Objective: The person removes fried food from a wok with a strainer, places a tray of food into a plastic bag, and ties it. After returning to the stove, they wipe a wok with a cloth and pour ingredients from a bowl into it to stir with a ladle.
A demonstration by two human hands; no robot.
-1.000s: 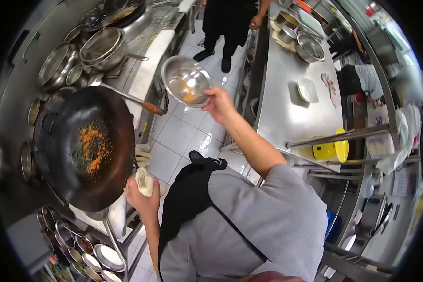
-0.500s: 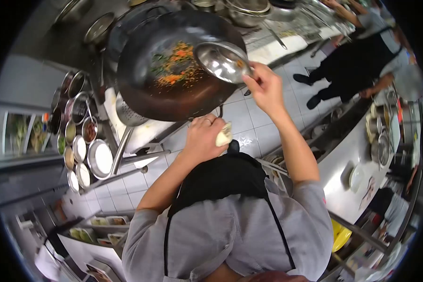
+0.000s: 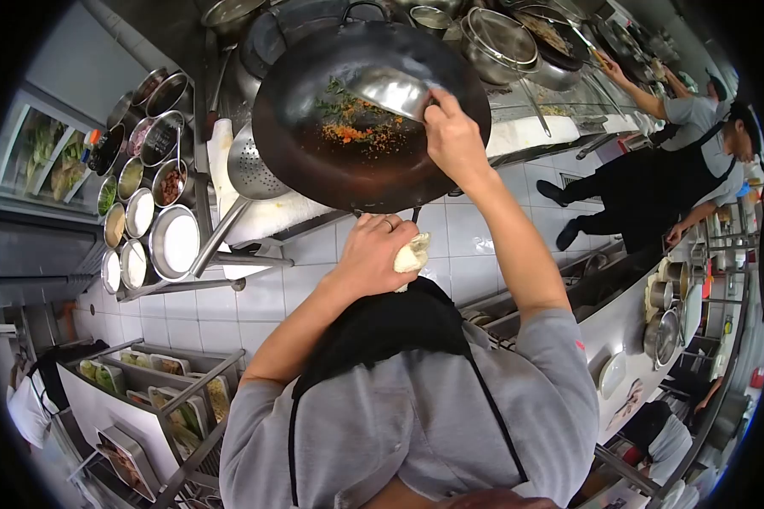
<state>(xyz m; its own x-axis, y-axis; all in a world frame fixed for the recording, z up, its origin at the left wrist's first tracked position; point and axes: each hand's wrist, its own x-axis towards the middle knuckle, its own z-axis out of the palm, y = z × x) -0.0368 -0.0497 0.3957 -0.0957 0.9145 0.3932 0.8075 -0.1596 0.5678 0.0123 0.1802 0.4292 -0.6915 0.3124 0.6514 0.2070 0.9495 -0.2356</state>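
Note:
A large dark wok is tilted toward me, with chopped orange and green bits lying inside it. My left hand is closed at the wok's near rim, around the handle, with a folded pale cloth in its grip. Part of that handle is hidden by the fingers. Over the wok, my right hand pinches the edge of a shiny metal bowl. The bowl is tipped over, its outside facing me, close above the chopped bits.
A perforated ladle rests left of the wok. Beyond it stand several seasoning containers. Strainers and pans sit at the back right. A co-worker in a dark apron stands to the right, near a steel counter.
My right hand has turned the bowl over, so its inside no longer shows. The view has shifted, and the wok now appears farther right. My left hand keeps its hold.

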